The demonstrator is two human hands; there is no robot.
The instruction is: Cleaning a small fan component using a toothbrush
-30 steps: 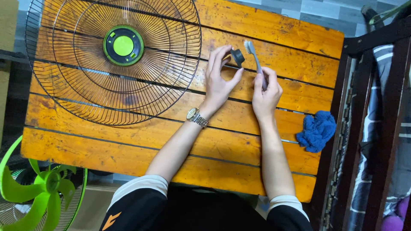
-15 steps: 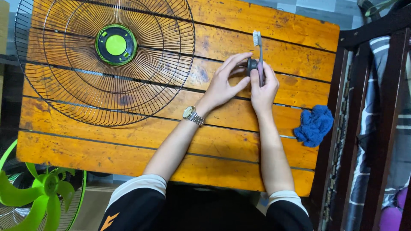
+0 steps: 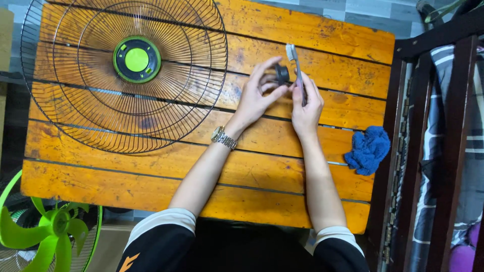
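My left hand [image 3: 256, 94], with a metal watch on its wrist, pinches a small black round cap [image 3: 282, 74] between thumb and fingers above the wooden table [image 3: 282, 146]. My right hand [image 3: 305, 102] grips the handle of a grey toothbrush [image 3: 293, 56], bristle head pointing away from me, right beside the cap. The two hands touch at the fingertips around the cap.
A black wire fan guard [image 3: 123, 75] with a green and black centre lies on the table's left half. A crumpled blue cloth [image 3: 369, 149] sits near the right edge. A green fan blade unit [image 3: 48, 229] stands on the floor at lower left. Dark wooden furniture [image 3: 428, 151] borders the right.
The hands came together from apart, then shifted slightly left and up. The cap moved against the toothbrush. The brush head now leans a little further left.
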